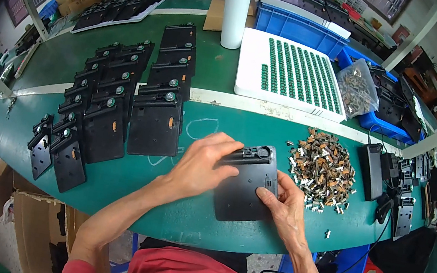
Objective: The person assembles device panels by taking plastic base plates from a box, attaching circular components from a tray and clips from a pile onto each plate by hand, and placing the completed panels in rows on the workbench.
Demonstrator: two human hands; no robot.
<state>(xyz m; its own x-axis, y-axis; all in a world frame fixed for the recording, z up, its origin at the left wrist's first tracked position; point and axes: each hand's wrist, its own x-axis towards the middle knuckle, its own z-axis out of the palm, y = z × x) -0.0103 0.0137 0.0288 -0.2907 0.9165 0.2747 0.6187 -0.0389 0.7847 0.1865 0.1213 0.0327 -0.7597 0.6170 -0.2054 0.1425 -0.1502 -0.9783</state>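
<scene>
A flat black plastic panel is held tilted above the green table in front of me. Along its top edge runs a black bar ending in a round socket, and a small slot shows near its right side. My left hand closes on the bar at the upper left, fingers over it and thumb below. Gripping the right edge is my right hand, its thumb flat on the panel's face. Just right of that hand lies a heap of small white and brown connectors, with one loose connector nearer me.
Overlapping black panels with round silvery-green parts stand in rows at left. Behind are a white foam tray of small green parts, a white bottle and a bag of connectors. A black power adapter lies right; a co-worker sits beyond.
</scene>
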